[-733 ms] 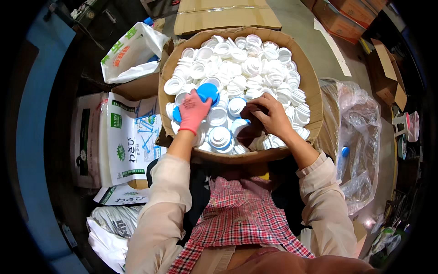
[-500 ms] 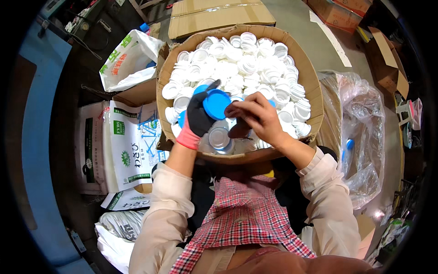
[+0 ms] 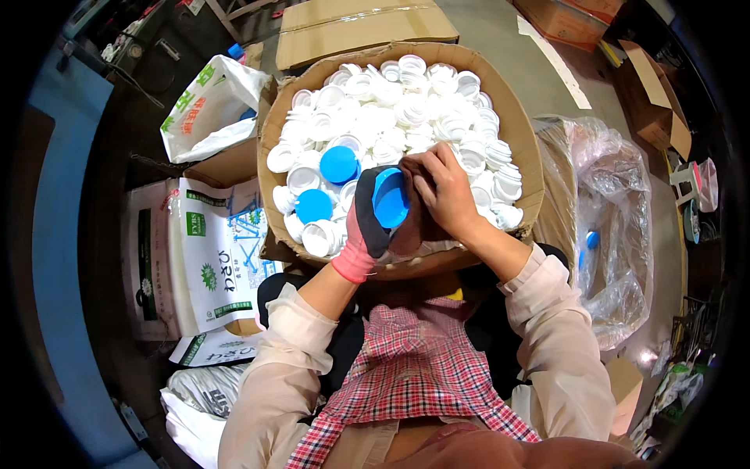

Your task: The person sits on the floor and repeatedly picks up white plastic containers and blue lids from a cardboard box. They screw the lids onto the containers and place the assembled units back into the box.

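My left hand (image 3: pixel 366 228), in a black and pink glove, grips a round blue lid (image 3: pixel 391 200) near the front of the box. Tilted on edge, the lid shows its rim and broad face. Bare and closed, my right hand (image 3: pixel 447 191) pinches a dark brown cloth (image 3: pixel 416 220) against the lid's right side. Beneath both hands lies a heap of white plastic lids (image 3: pixel 375 117) in a large cardboard box (image 3: pixel 533 168). Two more blue discs rest on the heap left of my hands: an upper blue lid (image 3: pixel 339 164) and a lower blue lid (image 3: pixel 313 206).
A flat closed carton (image 3: pixel 367 31) lies behind the box. To the left are an open white bag (image 3: pixel 211 109) and printed white sacks (image 3: pixel 223 258). On the right stands a container lined with clear plastic (image 3: pixel 613 234), with something blue inside. Another open carton (image 3: pixel 648 102) sits farther right.
The blue lid has turned from nearly flat to tilted and moved right and slightly down. My right hand and the cloth now meet its side. Two blue lids left of my hands now show fully.
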{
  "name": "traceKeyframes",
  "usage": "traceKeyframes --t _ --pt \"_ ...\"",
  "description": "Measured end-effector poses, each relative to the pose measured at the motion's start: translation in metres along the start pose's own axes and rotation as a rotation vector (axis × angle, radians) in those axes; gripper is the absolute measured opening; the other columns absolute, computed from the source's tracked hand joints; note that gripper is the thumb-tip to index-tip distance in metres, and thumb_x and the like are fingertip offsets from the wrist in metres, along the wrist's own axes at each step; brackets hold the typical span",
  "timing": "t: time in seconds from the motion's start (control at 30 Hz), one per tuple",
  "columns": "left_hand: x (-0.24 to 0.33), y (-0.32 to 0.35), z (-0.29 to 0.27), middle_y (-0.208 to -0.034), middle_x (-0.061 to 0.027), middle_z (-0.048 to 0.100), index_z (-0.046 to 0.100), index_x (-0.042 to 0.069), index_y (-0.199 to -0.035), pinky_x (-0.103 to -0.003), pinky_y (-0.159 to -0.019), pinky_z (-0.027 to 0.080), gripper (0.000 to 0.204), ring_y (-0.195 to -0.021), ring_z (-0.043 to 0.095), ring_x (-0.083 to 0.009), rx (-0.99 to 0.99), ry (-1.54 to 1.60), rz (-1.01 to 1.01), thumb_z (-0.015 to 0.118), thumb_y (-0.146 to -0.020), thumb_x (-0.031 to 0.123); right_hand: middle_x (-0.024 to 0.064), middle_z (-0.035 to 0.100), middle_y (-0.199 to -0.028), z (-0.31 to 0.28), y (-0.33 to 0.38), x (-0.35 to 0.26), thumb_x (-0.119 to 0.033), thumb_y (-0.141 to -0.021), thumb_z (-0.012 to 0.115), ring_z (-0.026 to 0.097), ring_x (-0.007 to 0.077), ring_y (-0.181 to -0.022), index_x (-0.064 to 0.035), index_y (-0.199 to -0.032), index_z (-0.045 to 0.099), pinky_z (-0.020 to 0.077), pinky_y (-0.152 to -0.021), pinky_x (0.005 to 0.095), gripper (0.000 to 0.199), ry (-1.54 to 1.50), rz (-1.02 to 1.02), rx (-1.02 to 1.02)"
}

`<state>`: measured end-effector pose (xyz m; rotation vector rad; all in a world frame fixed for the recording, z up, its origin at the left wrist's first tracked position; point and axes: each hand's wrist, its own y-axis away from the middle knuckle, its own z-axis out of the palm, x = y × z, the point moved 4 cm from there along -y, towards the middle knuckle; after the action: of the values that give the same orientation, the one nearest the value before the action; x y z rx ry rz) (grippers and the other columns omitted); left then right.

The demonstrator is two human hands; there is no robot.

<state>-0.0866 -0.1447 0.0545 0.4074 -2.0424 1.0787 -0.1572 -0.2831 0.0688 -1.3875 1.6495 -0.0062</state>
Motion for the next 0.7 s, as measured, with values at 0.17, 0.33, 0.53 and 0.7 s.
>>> traceKeyframes --t 0.17,0.33,0.53,0.7 --pt "-0.026 0.004 -0.006 -0.111 -0.0109 0.063 0.054 0.002 -0.121 -0.034 -0.087 0.050 0.028 -0.099 0.063 -0.0233 0.123 0.185 -0.175 0.052 -0.095 0.013 0.0197 0.044 -0.097 0.042 0.035 -0.017 -0.004 -0.079 0.065 0.053 0.0433 -0.086 -0.0032 -0.104 0.048 0.0451 -0.072 0.0477 0.030 -0.057 0.010 -0.200" --pt "-0.118 -0.010 -0.056 -0.119 -0.0175 0.061 0.059 0.004 -0.120 -0.039 -0.093 0.045 0.033 -0.108 0.059 -0.0328 0.115 -0.097 -0.403 0.052 -0.095 0.024 0.0172 0.046 -0.095 0.043 0.030 -0.026 -0.003 -0.081 0.063 0.052 0.0405 -0.089 -0.0028 -0.101 0.052 0.0452 -0.076 0.0433 0.022 -0.276 0.076 -0.483" --pt "-0.148 -0.026 -0.054 -0.122 -0.0141 0.056 0.056 0.010 -0.130 -0.052 -0.095 0.040 0.063 -0.119 0.050 -0.0320 -0.333 -1.006 -0.366 0.069 -0.080 0.045 0.0164 0.048 -0.095 0.035 0.021 0.002 -0.003 -0.081 0.063 0.053 0.0378 -0.091 -0.0027 -0.103 0.056 0.0458 -0.078 0.0411 0.023 -0.236 0.111 -0.421" --pt "-0.153 -0.043 -0.013 -0.121 -0.0121 0.056 0.054 0.014 -0.132 -0.055 -0.092 0.040 0.071 -0.115 0.053 -0.0296 -0.457 -1.083 -0.359 0.072 -0.076 0.052 0.0154 0.050 -0.093 0.030 0.019 0.008 -0.003 -0.080 0.063 0.054 0.0364 -0.090 -0.0029 -0.102 0.058 0.0466 -0.078 0.0400 0.022 -0.212 0.103 -0.411"
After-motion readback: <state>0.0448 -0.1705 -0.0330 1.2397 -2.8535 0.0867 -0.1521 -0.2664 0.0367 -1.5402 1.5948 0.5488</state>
